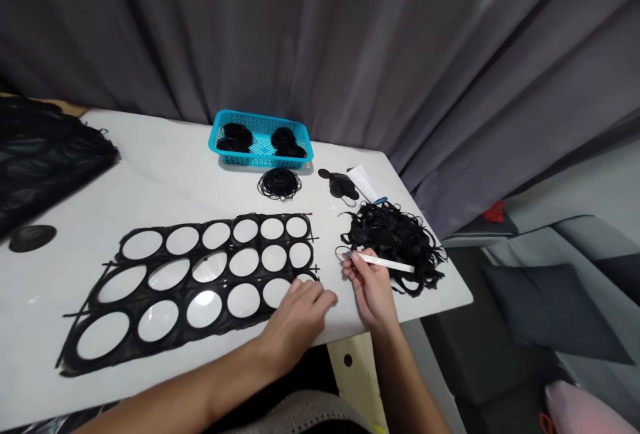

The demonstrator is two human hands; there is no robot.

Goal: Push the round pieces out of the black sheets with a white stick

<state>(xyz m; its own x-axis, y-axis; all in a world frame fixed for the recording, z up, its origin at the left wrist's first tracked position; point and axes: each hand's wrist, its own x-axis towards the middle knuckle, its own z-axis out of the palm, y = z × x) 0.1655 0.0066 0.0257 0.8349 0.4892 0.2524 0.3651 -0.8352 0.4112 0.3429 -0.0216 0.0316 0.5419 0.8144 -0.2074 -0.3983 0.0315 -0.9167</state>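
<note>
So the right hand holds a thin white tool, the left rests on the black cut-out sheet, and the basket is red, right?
Not quite: in the head view the basket is turquoise blue, not red. The right hand does hold the white tool, and the left hand rests on the sheet.

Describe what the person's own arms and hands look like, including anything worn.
The left hand and right hand are bare: no gloves, and no rings, watch or bracelet show. The forearms are bare too, with no sleeves in view.
</note>
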